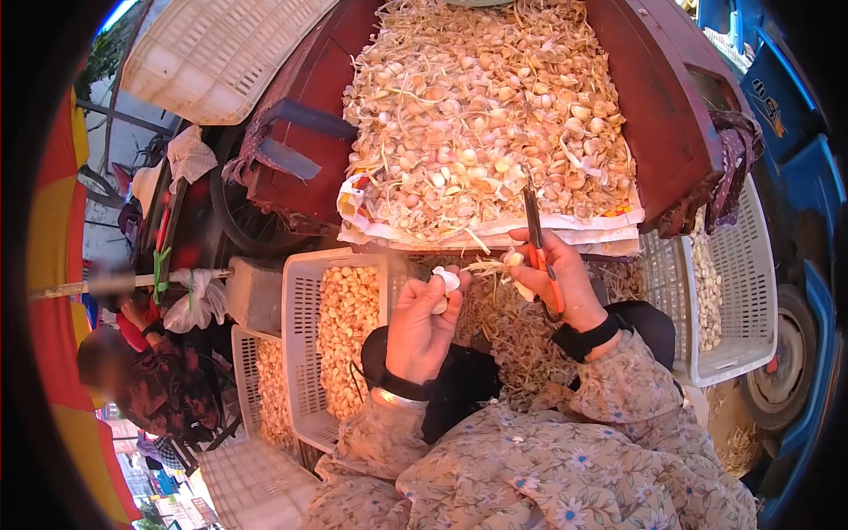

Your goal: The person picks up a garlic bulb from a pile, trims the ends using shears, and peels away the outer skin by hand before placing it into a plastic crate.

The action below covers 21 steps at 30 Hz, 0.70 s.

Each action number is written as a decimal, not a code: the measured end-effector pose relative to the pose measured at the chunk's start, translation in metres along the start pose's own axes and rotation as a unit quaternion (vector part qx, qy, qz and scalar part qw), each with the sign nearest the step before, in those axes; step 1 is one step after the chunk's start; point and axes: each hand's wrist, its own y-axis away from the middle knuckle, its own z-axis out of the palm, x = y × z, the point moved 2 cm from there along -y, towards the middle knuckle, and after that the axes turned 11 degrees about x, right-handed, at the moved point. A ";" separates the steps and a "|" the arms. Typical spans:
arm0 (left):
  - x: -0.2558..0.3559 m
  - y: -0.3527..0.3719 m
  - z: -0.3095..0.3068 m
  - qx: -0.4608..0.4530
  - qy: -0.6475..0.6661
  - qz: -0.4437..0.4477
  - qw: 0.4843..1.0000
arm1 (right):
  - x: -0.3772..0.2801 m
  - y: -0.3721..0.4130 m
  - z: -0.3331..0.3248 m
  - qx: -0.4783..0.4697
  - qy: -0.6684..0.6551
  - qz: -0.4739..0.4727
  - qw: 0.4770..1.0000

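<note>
My left hand (422, 334) is closed on garlic cloves (447, 281), a white one showing at the fingertips. In my right hand (570, 281) are scissors (533, 216) with orange-red handles, the dark blades pointing up and away from me. The same hand's fingers also pinch a piece of garlic (513, 259) with dry stalk strands on its left side. Both hands are close together, just short of a red cart bed (658, 106) heaped with loose garlic (477, 115) and papery skins. A white sheet (389, 228) lies under the heap.
White plastic crates (305, 287) of cloves stand on my left, and another crate (746, 283) is on my right. Stalks and skins (521, 353) lie below my hands. A person (177, 380) sits at the far left. A blue vehicle (795, 115) stands at the right.
</note>
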 end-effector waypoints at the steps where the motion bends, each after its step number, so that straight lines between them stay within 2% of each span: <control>1: 0.012 0.002 -0.007 -0.005 -0.022 0.049 0.999 | -0.001 0.001 -0.001 0.001 -0.001 0.001 1.000; 2: 0.026 0.005 -0.015 -0.008 -0.045 0.098 0.994 | -0.001 0.001 -0.002 0.001 -0.001 0.002 1.000; 4: 0.063 0.007 -0.050 0.064 -0.131 0.219 0.965 | 0.001 0.001 -0.005 -0.003 0.015 0.005 1.000; 6: 0.099 0.012 -0.088 0.126 -0.171 0.280 0.936 | 0.002 0.002 -0.003 -0.009 0.011 0.000 1.000; 9: 0.134 0.028 -0.148 0.206 -0.160 0.227 0.938 | -0.001 0.007 0.005 -0.017 0.000 -0.008 1.000; 12: 0.127 0.052 -0.157 0.228 -0.079 0.202 0.949 | 0.004 0.013 0.009 -0.021 0.019 -0.005 1.000; 16: 0.102 0.071 -0.135 0.126 0.021 0.108 0.986 | 0.017 0.021 0.015 -0.049 0.034 0.009 0.998; 21: 0.096 0.084 -0.121 0.023 0.107 0.052 0.993 | 0.035 0.031 0.026 -0.078 0.050 0.018 0.996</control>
